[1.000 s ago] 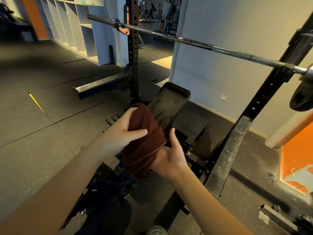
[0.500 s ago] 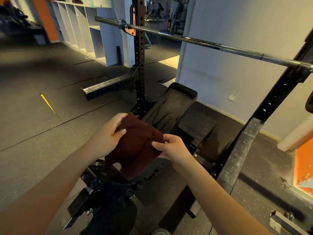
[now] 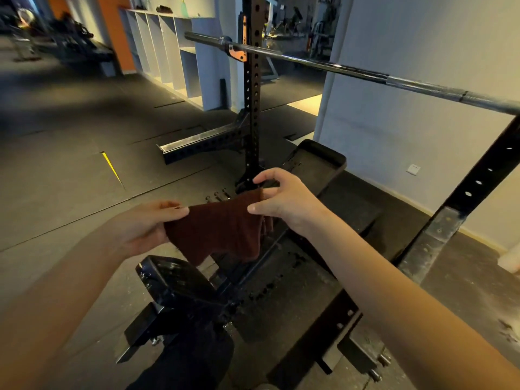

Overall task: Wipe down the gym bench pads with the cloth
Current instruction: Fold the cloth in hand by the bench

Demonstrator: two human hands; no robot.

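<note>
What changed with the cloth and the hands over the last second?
The left hand and right hand drew apart, unfolding the bunched cloth; they now pinch its opposite edges, stretching it open. Both kept hold throughout. The cloth has not touched the bench pads, and the barbell stays racked.

This is a gym. A barbell [image 3: 337,69] rests across a black rack [image 3: 252,108] with rows of holes in its uprights. A padded bench [image 3: 318,164] stands between those uprights on dark rubber floor mats [image 3: 70,192]. Open locker shelves [image 3: 180,60] line the far wall, and exercise machines [image 3: 292,21] show dimly in the room beyond.
</note>
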